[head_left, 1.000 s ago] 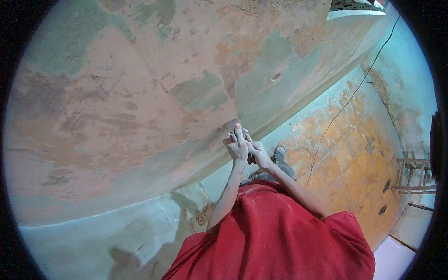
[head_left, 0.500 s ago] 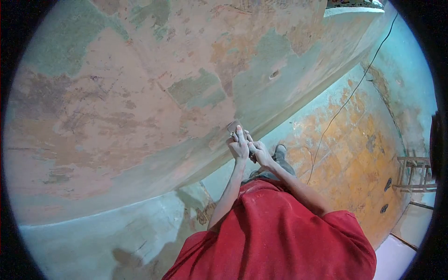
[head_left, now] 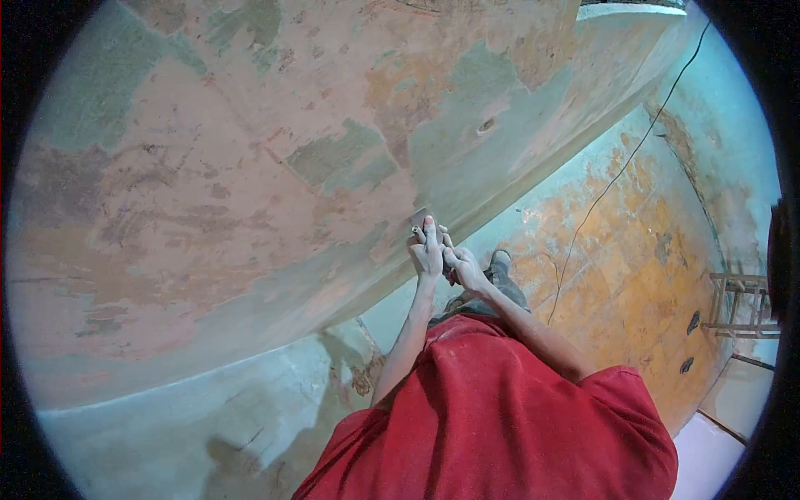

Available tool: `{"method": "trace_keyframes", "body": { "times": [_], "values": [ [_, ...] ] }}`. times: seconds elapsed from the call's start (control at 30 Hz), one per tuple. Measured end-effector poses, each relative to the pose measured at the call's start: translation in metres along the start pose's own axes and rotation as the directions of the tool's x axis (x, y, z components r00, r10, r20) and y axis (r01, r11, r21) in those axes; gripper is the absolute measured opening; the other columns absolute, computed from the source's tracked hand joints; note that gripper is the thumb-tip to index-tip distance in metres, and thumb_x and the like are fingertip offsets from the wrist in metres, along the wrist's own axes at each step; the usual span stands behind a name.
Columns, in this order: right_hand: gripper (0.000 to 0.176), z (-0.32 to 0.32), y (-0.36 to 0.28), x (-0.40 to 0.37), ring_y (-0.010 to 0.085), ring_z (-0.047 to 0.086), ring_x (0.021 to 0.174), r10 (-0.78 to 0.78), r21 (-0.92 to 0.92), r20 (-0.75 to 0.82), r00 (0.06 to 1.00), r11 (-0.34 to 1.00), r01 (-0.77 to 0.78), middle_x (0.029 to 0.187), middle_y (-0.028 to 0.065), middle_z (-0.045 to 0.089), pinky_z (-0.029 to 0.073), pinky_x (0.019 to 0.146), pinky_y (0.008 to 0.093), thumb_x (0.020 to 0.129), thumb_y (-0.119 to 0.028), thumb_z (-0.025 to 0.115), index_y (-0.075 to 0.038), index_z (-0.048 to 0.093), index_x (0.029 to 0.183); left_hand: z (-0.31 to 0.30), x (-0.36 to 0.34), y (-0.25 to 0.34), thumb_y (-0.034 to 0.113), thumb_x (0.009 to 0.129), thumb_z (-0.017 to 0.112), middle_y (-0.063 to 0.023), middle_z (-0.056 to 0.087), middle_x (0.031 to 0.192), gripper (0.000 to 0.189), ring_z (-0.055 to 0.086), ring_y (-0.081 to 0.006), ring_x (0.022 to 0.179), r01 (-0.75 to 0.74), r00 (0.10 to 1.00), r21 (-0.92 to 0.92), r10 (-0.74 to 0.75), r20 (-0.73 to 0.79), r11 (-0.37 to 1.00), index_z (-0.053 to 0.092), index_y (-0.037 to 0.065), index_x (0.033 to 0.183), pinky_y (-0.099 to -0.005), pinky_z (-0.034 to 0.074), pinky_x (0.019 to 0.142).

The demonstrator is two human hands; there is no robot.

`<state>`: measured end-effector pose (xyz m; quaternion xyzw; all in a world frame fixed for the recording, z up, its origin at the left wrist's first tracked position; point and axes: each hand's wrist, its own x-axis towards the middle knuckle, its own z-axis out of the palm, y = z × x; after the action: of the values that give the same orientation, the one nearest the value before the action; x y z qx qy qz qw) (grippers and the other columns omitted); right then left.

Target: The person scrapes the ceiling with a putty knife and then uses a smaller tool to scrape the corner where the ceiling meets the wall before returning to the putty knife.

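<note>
A scraper with a flat grey blade (head_left: pixel 419 216) rests against or very close to the patchy wall (head_left: pixel 275 208); exact contact is hard to tell. My left hand (head_left: pixel 428 253) is closed on it near the blade, thumb laid along the top. Just to the right and lower, my right hand (head_left: pixel 467 272) has its fingers curled round what looks like the dark handle end, mostly hidden between the hands. Pale dust coats both hands. Around the blade the wall shows pinkish plaster and greenish-grey patches.
A thin black cable (head_left: pixel 612 179) runs across the worn orange floor (head_left: pixel 621 242). At the right stands a wooden stool-like frame (head_left: pixel 739 305), with dark footwear (head_left: pixel 693 322) lying near it. My shoe (head_left: pixel 501 257) is close to the wall's base. A small hole (head_left: pixel 487 126) marks the wall.
The blade and my left hand have shifted slightly up and to the right along the wall. The view has moved a little; both hands keep their hold.
</note>
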<state>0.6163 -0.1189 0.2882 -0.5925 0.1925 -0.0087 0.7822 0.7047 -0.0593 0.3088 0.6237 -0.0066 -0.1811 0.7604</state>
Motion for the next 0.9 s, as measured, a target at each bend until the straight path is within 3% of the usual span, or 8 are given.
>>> {"method": "trace_keyframes", "body": {
  "times": [0.13,0.27,0.33,0.47,0.6,0.77,0.83,0.9],
  "values": [
    [0.050,-0.010,0.015,0.015,0.0117,0.048,0.053,-0.048,-0.162,-0.020,0.999,0.986,0.044,0.061,0.0017,0.051,0.039,0.047,0.0289,0.098,-0.043,0.042,-0.003,0.056,0.072,0.004,0.001,-0.001,0.038,0.096,0.055,-0.0039,0.055,0.055,0.044,0.051,-0.0123,0.043,0.001,1.000,-0.019,-0.001,-0.006,1.000,0.056,0.002,0.071,-0.0262,0.036,0.038],
    [0.052,-0.003,-0.004,0.005,0.0120,0.048,0.052,-0.063,-0.040,-0.025,0.998,0.997,0.062,0.060,0.0023,0.051,0.038,0.048,0.0289,0.099,-0.044,0.042,-0.002,0.056,0.073,0.010,0.002,0.015,0.039,0.095,0.056,-0.0025,0.056,0.056,0.045,0.051,-0.0119,0.044,-0.009,0.999,0.070,0.011,-0.031,0.997,0.056,0.003,0.068,-0.0263,0.037,0.039],
    [0.052,-0.012,0.013,0.011,0.0120,0.047,0.052,0.049,-0.019,0.003,0.999,0.999,-0.049,0.061,0.0020,0.051,0.037,0.048,0.0281,0.099,-0.045,0.042,-0.002,0.056,0.073,0.006,0.004,-0.003,0.039,0.095,0.056,-0.0027,0.056,0.056,0.045,0.052,-0.0119,0.044,0.027,1.000,0.076,-0.025,-0.018,0.997,0.056,0.003,0.068,-0.0265,0.037,0.039],
    [0.049,-0.005,0.000,0.002,0.0115,0.046,0.050,0.056,0.044,-0.054,0.997,0.998,-0.054,0.060,0.0018,0.050,0.037,0.047,0.0278,0.099,-0.043,0.043,-0.003,0.055,0.073,0.012,0.003,-0.001,0.038,0.095,0.055,-0.0038,0.056,0.056,0.045,0.051,-0.0118,0.044,0.046,0.999,0.017,-0.046,-0.024,0.999,0.055,0.003,0.067,-0.0268,0.037,0.039],
    [0.049,-0.010,-0.006,0.002,0.0113,0.046,0.051,0.054,-0.012,-0.031,0.998,0.998,-0.054,0.060,0.0021,0.051,0.037,0.048,0.0275,0.098,-0.043,0.043,-0.004,0.054,0.071,0.010,0.003,-0.008,0.039,0.095,0.057,-0.0037,0.056,0.055,0.045,0.051,-0.0120,0.043,0.073,0.997,-0.005,-0.073,-0.008,0.997,0.057,0.002,0.068,-0.0265,0.037,0.039],
    [0.046,-0.006,-0.008,0.013,0.0104,0.046,0.053,-0.047,-0.048,-0.043,0.998,0.998,0.045,0.061,0.0008,0.051,0.036,0.050,0.0269,0.098,-0.040,0.042,-0.004,0.054,0.072,0.018,-0.002,0.019,0.040,0.094,0.058,-0.0040,0.057,0.056,0.046,0.052,-0.0117,0.044,-0.071,0.991,0.130,0.085,-0.106,0.989,0.057,0.002,0.068,-0.0260,0.038,0.039],
    [0.047,-0.014,-0.008,0.012,0.0108,0.046,0.053,0.021,0.012,-0.011,1.000,1.000,-0.021,0.061,0.0006,0.051,0.036,0.050,0.0269,0.098,-0.040,0.041,-0.004,0.055,0.073,0.009,0.009,-0.007,0.040,0.093,0.058,-0.0041,0.057,0.057,0.046,0.052,-0.0115,0.044,0.052,0.999,0.074,-0.052,-0.004,0.996,0.057,0.003,0.067,-0.0252,0.037,0.039],
    [0.047,-0.023,0.006,0.011,0.0107,0.046,0.053,0.091,-0.104,0.036,0.995,0.991,-0.087,0.061,0.0004,0.051,0.036,0.049,0.0267,0.098,-0.041,0.041,-0.003,0.056,0.074,0.016,0.002,0.007,0.040,0.094,0.058,-0.0038,0.056,0.055,0.047,0.051,-0.0111,0.043,0.001,1.000,0.097,0.002,-0.027,0.995,0.056,0.003,0.066,-0.0249,0.035,0.038]
  ]
}}
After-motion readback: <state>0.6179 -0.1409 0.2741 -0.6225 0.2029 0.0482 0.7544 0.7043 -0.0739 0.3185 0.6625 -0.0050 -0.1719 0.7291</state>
